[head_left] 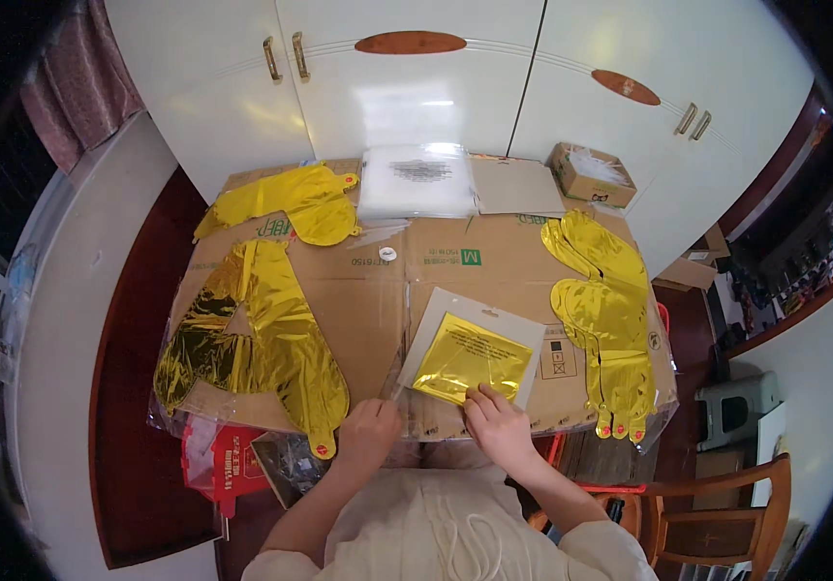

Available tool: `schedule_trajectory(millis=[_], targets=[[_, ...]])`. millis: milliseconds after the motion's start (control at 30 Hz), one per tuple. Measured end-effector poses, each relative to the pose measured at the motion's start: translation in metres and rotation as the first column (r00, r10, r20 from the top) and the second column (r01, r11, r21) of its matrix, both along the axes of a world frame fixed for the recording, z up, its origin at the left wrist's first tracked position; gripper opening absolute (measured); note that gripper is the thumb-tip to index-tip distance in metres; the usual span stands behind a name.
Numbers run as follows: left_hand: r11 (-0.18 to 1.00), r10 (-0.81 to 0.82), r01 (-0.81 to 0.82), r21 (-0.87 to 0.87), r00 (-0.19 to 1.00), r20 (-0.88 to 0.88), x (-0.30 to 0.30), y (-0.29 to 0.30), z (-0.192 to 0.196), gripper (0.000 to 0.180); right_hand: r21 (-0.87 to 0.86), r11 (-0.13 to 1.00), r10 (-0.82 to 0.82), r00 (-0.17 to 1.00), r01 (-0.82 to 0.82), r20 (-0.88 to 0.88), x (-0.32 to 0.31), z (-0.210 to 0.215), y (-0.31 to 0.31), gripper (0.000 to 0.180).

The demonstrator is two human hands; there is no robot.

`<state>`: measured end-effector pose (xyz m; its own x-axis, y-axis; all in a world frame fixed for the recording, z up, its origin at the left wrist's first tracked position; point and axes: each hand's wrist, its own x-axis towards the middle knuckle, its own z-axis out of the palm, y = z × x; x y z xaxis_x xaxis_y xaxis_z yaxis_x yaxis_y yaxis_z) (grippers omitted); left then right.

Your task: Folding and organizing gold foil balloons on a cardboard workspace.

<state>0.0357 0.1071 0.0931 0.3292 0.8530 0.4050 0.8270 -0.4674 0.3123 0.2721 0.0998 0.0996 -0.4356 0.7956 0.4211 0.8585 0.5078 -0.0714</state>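
A flat package (471,358) lies tilted on the cardboard in front of me: a folded gold foil balloon on a white card with a hang hole. My right hand (498,424) grips its lower edge, fingertips on the gold foil. Just left of the package's lower corner, my left hand (372,430) is closed near clear plastic; what it holds, if anything, is hidden. Flat gold foil balloons lie around: a large A-shaped one (286,334) at the left, another (286,201) at the far left, and a stack of curved ones (612,324) at the right.
Cardboard (339,281) covers the table. At its back are a stack of clear plastic bags (416,184), a cardboard piece (516,186) and a small open box (593,175). White cabinets (436,87) stand behind. A red bag (228,465) is below left, a wooden chair (717,523) at right.
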Motion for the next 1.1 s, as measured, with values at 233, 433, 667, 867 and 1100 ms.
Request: schedule_trajectory(millis=[233, 433, 667, 867, 1100], targets=[[0.999, -0.018, 0.017, 0.048, 0.999, 0.029, 0.018, 0.032, -0.006, 0.015, 0.01, 1.0, 0.003, 1.0, -0.003, 0.009, 0.002, 0.001, -0.002, 0.022], [0.999, -0.019, 0.017, 0.035, 0.998, 0.064, 0.012, 0.035, -0.004, 0.011, -0.026, 0.999, 0.033, 0.999, -0.033, -0.013, 0.01, -0.002, -0.002, 0.022], [0.995, -0.054, 0.054, 0.088, 0.999, -0.001, 0.016, 0.036, 0.008, 0.011, -0.066, 0.994, 0.079, 0.993, -0.085, -0.093, 0.023, -0.002, -0.001, 0.023], [0.967, -0.251, 0.249, 0.047, 0.967, 0.05, 0.044, 0.01, 0.025, 0.017, -0.209, 0.978, -0.049, 0.987, 0.016, -0.154, 0.078, 0.007, -0.008, 0.028], [0.827, -0.559, 0.561, 0.036, 0.814, 0.155, 0.138, 0.006, -0.001, 0.025, -0.268, 0.962, -0.064, 0.996, 0.046, -0.058, 0.104, 0.006, 0.002, 0.032]])
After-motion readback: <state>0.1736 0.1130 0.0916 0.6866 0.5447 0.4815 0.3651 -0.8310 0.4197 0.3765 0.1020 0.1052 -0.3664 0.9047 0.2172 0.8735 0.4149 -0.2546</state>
